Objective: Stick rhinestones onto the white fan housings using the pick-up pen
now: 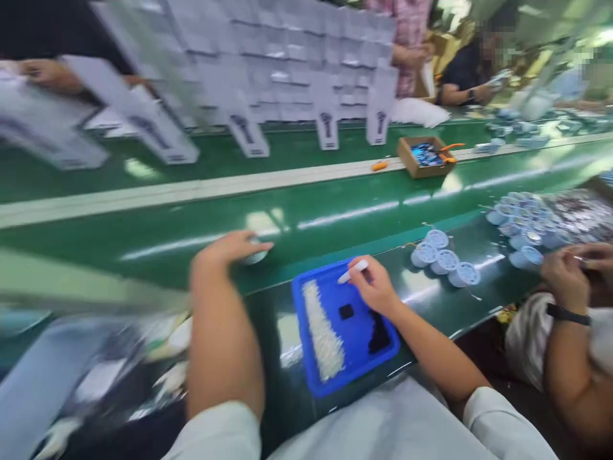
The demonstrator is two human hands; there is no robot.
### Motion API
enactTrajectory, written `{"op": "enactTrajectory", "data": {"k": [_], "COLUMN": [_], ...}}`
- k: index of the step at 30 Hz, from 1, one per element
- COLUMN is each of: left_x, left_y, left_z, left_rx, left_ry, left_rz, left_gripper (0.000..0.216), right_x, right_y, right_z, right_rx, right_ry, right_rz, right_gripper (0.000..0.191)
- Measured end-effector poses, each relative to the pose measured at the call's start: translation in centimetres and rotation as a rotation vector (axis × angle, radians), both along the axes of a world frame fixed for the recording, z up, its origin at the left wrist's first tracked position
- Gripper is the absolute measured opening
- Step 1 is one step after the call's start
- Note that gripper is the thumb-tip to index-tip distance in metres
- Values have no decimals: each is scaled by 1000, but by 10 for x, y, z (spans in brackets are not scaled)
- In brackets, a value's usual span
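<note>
My left hand [228, 250] reaches forward onto the green conveyor belt [335, 211], fingers curled over a small round white part [255, 257]. My right hand [374, 285] hovers over a blue tray [306, 367] and pinches a short white stick-like piece [353, 272]. Inside the tray lie a long heap of small white pieces [323, 335] and two black patches [345, 312].
Three pale blue round caps [443, 255] stand right of the tray, with a larger pile [522, 220] beyond. A co-worker's hands [575, 265] work at the right. A cardboard box [424, 155] and white cartons [287, 70] sit across the belt. Blurred clutter lies at lower left.
</note>
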State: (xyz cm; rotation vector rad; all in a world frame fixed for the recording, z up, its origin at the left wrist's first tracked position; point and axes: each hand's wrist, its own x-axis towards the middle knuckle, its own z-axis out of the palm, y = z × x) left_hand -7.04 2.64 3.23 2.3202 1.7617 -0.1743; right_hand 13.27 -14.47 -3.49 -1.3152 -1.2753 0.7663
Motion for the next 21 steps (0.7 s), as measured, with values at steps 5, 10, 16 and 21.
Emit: {"op": "enactTrajectory", "data": {"k": [5,10,16,21], "left_x": [-3,0,-1,-5], "left_y": [24,26,22,18], "left_z": [-22,-27,-20,-6], "left_rx": [-164,-171,-205,-179], "left_ry": [12,-85,-156,-234], "left_rz": [137,170,193,279], "left_gripper": [48,50,47,41], "right_x": [6,8,3,0], "right_y": [8,7,5,5], "right_z": [-8,-9,-6,-4], "right_rx": [0,-11,-60,-30], "right_ry": [-46,-37,-47,-102], "right_rz": [29,60,165,196], "right_gripper": [37,37,34,30]}}
